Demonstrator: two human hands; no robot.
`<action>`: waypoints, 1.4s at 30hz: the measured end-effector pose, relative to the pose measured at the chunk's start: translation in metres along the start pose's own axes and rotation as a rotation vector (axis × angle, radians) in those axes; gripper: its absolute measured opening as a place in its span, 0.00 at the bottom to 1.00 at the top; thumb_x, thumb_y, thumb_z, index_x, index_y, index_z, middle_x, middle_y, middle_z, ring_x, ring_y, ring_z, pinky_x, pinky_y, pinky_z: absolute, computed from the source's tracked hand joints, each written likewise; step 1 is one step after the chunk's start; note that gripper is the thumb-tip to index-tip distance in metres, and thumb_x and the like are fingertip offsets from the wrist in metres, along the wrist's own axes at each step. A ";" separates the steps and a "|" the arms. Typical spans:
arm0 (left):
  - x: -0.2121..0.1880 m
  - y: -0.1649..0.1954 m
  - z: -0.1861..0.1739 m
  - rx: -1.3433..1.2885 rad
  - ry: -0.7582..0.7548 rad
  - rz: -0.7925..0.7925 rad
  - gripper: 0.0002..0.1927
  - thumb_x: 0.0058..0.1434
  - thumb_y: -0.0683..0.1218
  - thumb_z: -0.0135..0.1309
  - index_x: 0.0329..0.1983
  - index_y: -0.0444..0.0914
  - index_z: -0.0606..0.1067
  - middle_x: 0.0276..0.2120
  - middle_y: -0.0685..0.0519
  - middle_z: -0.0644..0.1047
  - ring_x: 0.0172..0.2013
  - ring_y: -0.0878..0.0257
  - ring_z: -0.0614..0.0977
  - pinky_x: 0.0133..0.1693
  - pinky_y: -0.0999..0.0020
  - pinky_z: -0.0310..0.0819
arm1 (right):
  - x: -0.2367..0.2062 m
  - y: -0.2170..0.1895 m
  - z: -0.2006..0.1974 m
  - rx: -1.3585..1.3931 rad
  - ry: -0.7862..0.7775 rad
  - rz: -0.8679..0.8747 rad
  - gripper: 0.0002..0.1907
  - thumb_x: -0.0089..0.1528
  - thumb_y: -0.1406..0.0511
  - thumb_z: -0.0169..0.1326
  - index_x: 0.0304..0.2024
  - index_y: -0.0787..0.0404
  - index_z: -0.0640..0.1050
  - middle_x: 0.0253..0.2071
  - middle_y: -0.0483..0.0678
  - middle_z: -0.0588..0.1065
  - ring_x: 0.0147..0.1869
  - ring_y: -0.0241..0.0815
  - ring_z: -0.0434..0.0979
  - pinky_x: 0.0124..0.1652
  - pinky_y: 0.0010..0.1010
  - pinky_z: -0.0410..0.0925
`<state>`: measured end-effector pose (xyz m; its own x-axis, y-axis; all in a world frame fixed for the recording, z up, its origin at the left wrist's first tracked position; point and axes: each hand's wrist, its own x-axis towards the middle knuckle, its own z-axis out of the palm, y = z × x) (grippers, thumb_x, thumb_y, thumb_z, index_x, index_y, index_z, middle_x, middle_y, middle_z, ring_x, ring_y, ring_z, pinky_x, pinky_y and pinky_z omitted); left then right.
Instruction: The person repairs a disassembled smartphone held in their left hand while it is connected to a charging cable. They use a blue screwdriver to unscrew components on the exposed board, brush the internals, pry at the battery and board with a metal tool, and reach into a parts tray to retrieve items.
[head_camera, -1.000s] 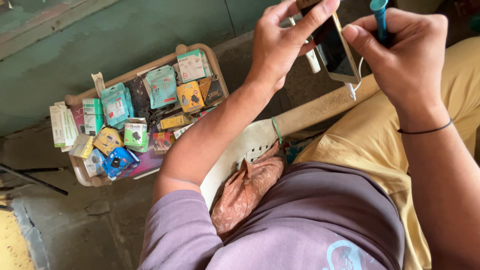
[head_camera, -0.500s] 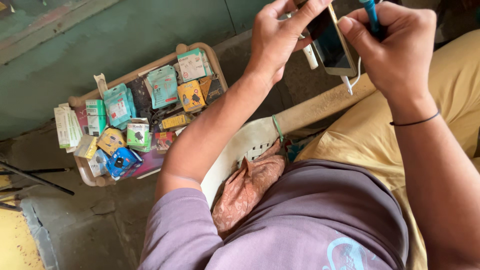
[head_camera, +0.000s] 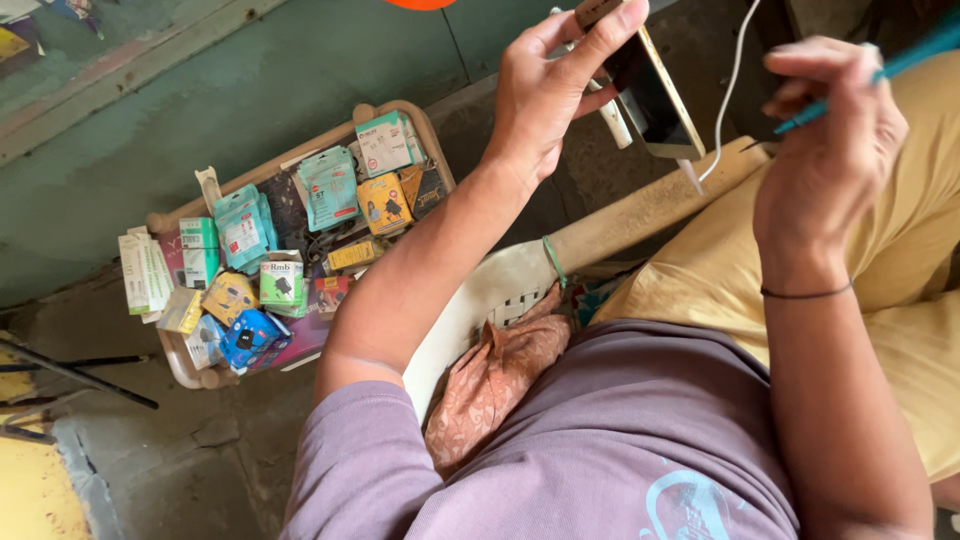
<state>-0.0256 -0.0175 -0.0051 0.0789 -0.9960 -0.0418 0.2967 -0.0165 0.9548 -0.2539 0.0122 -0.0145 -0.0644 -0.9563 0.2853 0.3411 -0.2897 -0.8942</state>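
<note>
Two hands are working up high, over the lap. The left hand (head_camera: 545, 95) is holding a phone (head_camera: 655, 95), with the thumb and fingers pinching its edges so it is tilting, dark screen showing. The right hand (head_camera: 825, 150) is squeezing a blue tool (head_camera: 880, 70), fingers pressed together round it, and the thin tip is pointing toward the phone but not touching it. A white cable (head_camera: 730, 90) is hanging down just beside the phone. Judging from this, the phone is looking whole and closed, so the work on it seems to be only starting and most of it is left. Down on the floor, a tray (head_camera: 190, 375) is sitting well apart, full of little boxes (head_camera: 280, 280) and packets. A brown cloth (head_camera: 495, 375) is lying by the purple shirt (head_camera: 600, 440).
</note>
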 end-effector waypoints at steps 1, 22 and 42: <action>0.000 -0.001 0.000 0.006 0.001 -0.003 0.26 0.55 0.63 0.69 0.41 0.36 0.81 0.34 0.56 0.80 0.35 0.68 0.81 0.40 0.66 0.85 | -0.008 0.002 -0.008 0.050 0.004 0.019 0.19 0.82 0.60 0.46 0.45 0.68 0.78 0.41 0.49 0.76 0.36 0.33 0.67 0.39 0.23 0.61; -0.008 0.004 -0.005 -0.043 -0.013 -0.038 0.23 0.56 0.64 0.68 0.35 0.40 0.79 0.36 0.56 0.81 0.37 0.66 0.83 0.44 0.62 0.84 | -0.059 -0.014 -0.008 -0.207 -0.060 -0.095 0.14 0.77 0.62 0.54 0.45 0.69 0.76 0.45 0.48 0.67 0.41 0.35 0.74 0.44 0.24 0.71; -0.004 0.001 -0.014 -0.080 -0.026 0.000 0.26 0.57 0.64 0.67 0.41 0.39 0.80 0.39 0.53 0.81 0.41 0.64 0.85 0.45 0.61 0.87 | -0.063 -0.022 0.016 -0.432 -0.089 -0.162 0.07 0.75 0.71 0.58 0.44 0.71 0.77 0.48 0.47 0.68 0.44 0.35 0.78 0.45 0.21 0.73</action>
<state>-0.0126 -0.0121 -0.0078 0.0547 -0.9979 -0.0335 0.3723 -0.0107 0.9281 -0.2426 0.0798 -0.0078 0.0029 -0.8958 0.4444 -0.0896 -0.4428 -0.8921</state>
